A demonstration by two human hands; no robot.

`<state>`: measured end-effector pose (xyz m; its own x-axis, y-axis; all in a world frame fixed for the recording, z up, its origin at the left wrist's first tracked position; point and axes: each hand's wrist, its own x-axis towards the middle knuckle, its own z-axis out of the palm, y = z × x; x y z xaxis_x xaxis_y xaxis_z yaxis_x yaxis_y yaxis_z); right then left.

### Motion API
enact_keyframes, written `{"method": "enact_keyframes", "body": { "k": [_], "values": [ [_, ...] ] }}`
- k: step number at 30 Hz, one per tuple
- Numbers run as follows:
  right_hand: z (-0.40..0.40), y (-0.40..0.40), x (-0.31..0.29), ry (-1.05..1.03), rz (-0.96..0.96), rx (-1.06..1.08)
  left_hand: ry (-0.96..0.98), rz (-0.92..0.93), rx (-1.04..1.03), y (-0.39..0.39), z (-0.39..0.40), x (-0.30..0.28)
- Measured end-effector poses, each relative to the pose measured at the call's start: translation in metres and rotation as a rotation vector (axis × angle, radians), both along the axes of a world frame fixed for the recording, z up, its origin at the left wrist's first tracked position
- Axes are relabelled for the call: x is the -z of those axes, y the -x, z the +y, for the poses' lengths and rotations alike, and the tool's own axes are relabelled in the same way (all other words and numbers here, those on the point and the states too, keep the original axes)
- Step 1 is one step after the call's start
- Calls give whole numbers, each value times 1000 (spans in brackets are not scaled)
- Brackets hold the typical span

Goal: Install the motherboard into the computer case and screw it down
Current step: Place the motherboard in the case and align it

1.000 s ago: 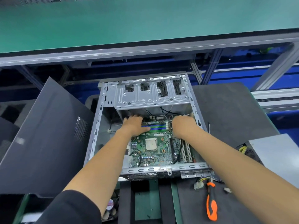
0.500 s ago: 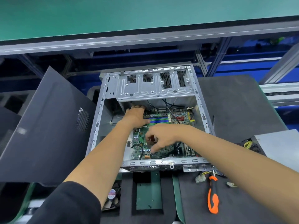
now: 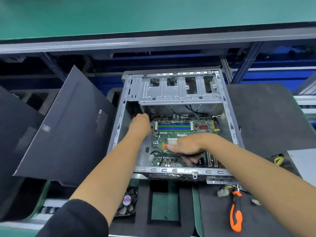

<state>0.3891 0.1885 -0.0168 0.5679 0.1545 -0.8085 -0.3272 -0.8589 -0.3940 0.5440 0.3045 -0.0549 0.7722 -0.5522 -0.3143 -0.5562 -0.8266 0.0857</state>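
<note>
My right hand [image 3: 188, 145] hovers low over the middle of the motherboard [image 3: 172, 132], fingers curled under the palm and thumb stretched out to the left; whether those fingers are closed on anything I cannot tell, because the palm hides them and the tips blur into the dark slots beneath. Just off my thumb tip sits a small orange tab [image 3: 164, 145], touching or nearly so, I can't say which. My left hand [image 3: 141, 123] is up at the far-left corner of the board, knuckles toward me, fingertips tucked down past the board's edge beside the case wall, so that grip is hidden too. The board lies flat inside the open computer case [image 3: 119, 127], blue and green memory slots [image 3: 173, 127] beyond my right hand, between it and the drive cage [image 3: 179, 93]. My right forearm covers the board's near-right part. To the left of my left arm a dark side panel [image 3: 68, 130] leans tilted. Nearer to me than my right hand, on the counter [image 3: 266, 113], an orange-handled tool [image 3: 236, 214] lies beside loose white connectors [image 3: 222, 192]; under my left forearm a small fan [image 3: 127, 201] peeks out, half covered. Far right, a grey box [image 3: 302, 166] with yellow wires is cut off by the frame.
</note>
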Motion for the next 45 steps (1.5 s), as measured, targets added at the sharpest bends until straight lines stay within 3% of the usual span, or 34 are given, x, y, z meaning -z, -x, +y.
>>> {"method": "enact_keyframes", "body": {
  "k": [3,6,13,21,23,27,30,34,39,41,45],
  "values": [
    [-8,3,1,253,101,-79,30,112,-105,-3,0,7],
    [-14,5,3,479,94,-253,133,66,-207,-10,0,11],
    [-15,-5,17,277,-99,-52,10,108,-174,-9,-1,8],
    [-17,-7,14,227,-92,42,-372,473,-129,-19,7,-2],
    [-16,-8,14,217,-99,51,-365,422,-125,-17,7,-3],
    [-17,-9,16,221,-109,50,-216,293,-16,-11,2,-7],
    [-16,-9,16,215,-115,51,-68,313,5,-13,-1,1],
    [-17,-8,14,199,-131,53,-212,399,123,-17,-4,1],
    [-17,-9,14,206,-156,34,-176,489,-17,-26,1,0],
    [-17,-9,15,211,-189,36,-73,549,-81,-24,1,-3],
    [-16,-10,16,246,-300,34,412,776,-363,-20,-4,-18]
  ]
}}
